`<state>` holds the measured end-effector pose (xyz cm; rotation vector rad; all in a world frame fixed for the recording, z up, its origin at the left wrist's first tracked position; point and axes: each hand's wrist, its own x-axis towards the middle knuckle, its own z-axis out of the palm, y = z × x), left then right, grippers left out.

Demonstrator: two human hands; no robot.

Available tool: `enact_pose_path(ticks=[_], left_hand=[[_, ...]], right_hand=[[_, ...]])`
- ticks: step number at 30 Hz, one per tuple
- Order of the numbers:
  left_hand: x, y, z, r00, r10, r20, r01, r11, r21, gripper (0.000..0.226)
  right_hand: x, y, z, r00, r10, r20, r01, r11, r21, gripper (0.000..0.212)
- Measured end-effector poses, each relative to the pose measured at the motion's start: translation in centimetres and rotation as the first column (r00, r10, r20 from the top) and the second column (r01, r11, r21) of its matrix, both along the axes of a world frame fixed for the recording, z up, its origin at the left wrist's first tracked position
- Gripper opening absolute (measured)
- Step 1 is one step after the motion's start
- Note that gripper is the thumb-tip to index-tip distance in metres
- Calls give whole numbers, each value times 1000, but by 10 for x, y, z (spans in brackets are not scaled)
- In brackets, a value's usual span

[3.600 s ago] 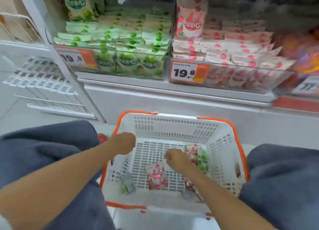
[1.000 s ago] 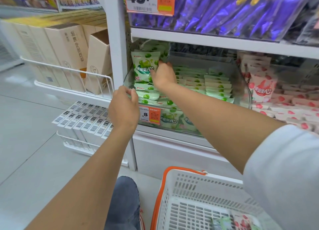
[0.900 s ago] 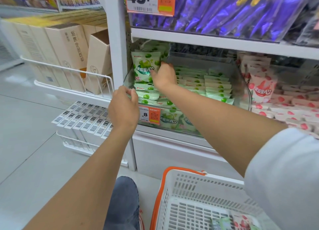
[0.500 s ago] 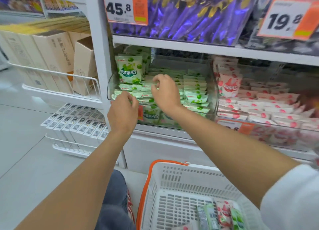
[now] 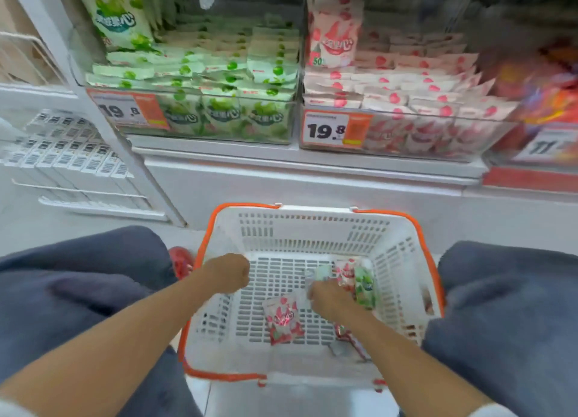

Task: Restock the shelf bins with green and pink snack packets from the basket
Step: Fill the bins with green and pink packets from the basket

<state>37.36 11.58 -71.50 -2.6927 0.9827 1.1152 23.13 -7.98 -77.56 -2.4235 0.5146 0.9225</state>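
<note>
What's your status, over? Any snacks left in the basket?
Left hand fisted, inside left wall of basket. Right hand at packets, grip unclear. Pink packet loose on floor. Nothing blocking.

the basket [image 5: 300,229] sits on the floor between the person's left knee [image 5: 78,276] and right knee [image 5: 500,291]. a shoe [image 5: 181,261] lies just beside the basket's left rim. inside the basket, a lone snack packet [image 5: 283,319] lies mid-bottom, and a cluster of snack packets [image 5: 356,279] lies near the right wall. the left hand [image 5: 226,272] hangs by the basket's left wall; the right hand [image 5: 331,301] touches the cluster. behind the basket stands the shelf [image 5: 312,166], holding the left bin [image 5: 219,96] and the right bin [image 5: 406,111] side by side. a rack of boxes [image 5: 62,154] stands behind the basket, far to its left.
</note>
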Motion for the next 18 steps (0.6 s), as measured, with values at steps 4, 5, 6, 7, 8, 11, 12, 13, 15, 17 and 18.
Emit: enact_pose_path(ticks=[4, 5, 6, 7, 8, 11, 12, 13, 15, 17, 18], left_hand=[[-10, 0, -32, 996, 36, -83, -31, 998, 58, 15], [-10, 2, -38, 995, 55, -86, -50, 997, 64, 14], [-9, 3, -44, 994, 74, -86, -67, 995, 76, 15], [-8, 4, -49, 993, 88, -82, -81, 993, 84, 17], [-7, 3, -52, 992, 97, -77, -90, 992, 87, 17], [-7, 3, -63, 985, 155, -80, -148, 986, 82, 19], [-9, 4, -66, 978, 189, -93, -182, 980, 81, 19], [-11, 4, -67, 969, 225, -101, -218, 973, 81, 20], [-13, 4, -70, 954, 285, -93, -279, 957, 77, 30], [-16, -2, -67, 946, 310, -98, -306, 950, 58, 50], [-19, -9, -62, 940, 317, -128, -315, 948, 34, 56]], right_hand=[[-24, 1, -60, 965, -222, -142, 242, 960, 139, 18], [-23, 6, -72, 945, -291, -151, 317, 928, 195, 28], [-19, 14, -80, 924, -342, -172, 375, 896, 238, 39], [-15, 20, -91, 894, -407, -189, 447, 842, 301, 47], [-10, 26, -104, 879, -435, -196, 477, 816, 327, 54], [-5, 46, -135, 854, -491, -171, 519, 787, 334, 27], [-4, 51, -134, 845, -510, -160, 532, 773, 346, 24], [-2, 54, -122, 837, -530, -138, 540, 754, 375, 32], [2, 55, -114, 817, -561, -132, 554, 700, 451, 36], [9, 44, -90, 801, -590, -103, 539, 636, 552, 14], [14, 36, -76, 789, -608, -85, 525, 597, 606, 4]])
